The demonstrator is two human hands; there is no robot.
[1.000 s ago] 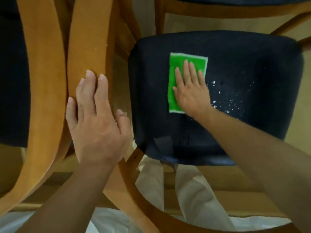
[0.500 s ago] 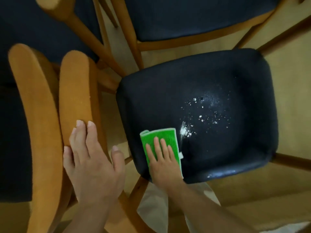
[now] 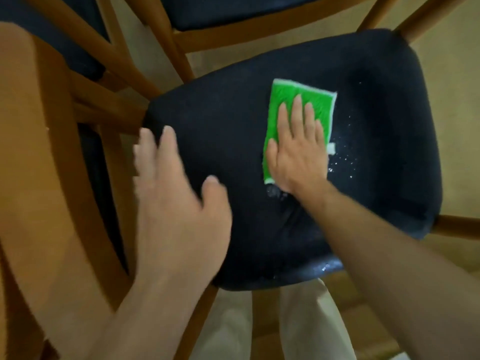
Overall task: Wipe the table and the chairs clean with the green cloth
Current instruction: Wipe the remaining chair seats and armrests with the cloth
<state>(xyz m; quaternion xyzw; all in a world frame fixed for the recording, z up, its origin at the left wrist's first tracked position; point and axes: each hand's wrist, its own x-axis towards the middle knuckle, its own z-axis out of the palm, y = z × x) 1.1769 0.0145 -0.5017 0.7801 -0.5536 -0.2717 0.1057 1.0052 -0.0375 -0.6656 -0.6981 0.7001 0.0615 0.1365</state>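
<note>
A folded green cloth (image 3: 291,100) with a white edge lies flat on the dark blue seat (image 3: 376,178) of a wooden chair. My right hand (image 3: 296,149) presses flat on the cloth, fingers spread and pointing away from me. White crumbs (image 3: 342,159) are scattered on the seat just right of the cloth. My left hand (image 3: 176,203) hovers blurred over the seat's left edge, fingers apart, holding nothing. The chair's curved wooden backrest (image 3: 33,157) fills the left side.
A second chair with a dark seat (image 3: 233,9) and wooden legs stands beyond, and another dark seat (image 3: 52,35) shows at the upper left. My light trousers (image 3: 306,320) are visible below the seat's near edge. Beige floor (image 3: 454,100) lies to the right.
My right hand has slid the cloth from the seat's near left edge up to its far middle, beside the crumbs. My left hand has come off the wooden backrest and moved right over the seat.
</note>
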